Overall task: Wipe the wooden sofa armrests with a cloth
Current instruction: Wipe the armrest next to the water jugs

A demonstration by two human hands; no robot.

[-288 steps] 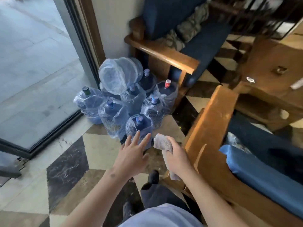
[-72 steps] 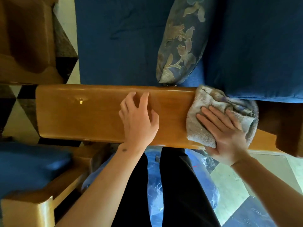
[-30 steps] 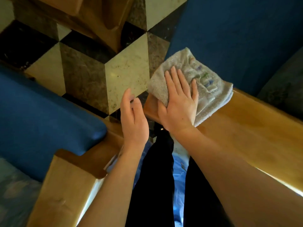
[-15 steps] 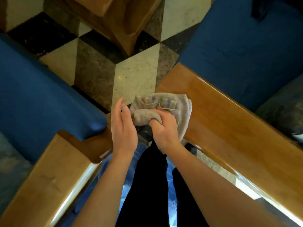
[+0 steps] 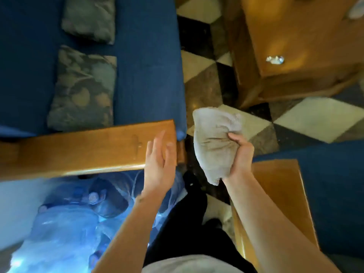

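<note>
The right hand [image 5: 241, 154] has lifted the bunched grey cloth [image 5: 214, 146] off the left armrest [image 5: 88, 148] and grips it above the floor, while the left hand [image 5: 159, 164] hovers open, suggesting a move to the right armrest [image 5: 279, 186].

Glossy wooden armrest [image 5: 82, 150]; nubby matt terry cloth [image 5: 213, 142]; polished stone floor [image 5: 201, 75].

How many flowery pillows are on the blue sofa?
2: one pillow lies next to the wooden armrest, the other pillow farther along the seat. More may be out of view.
</note>
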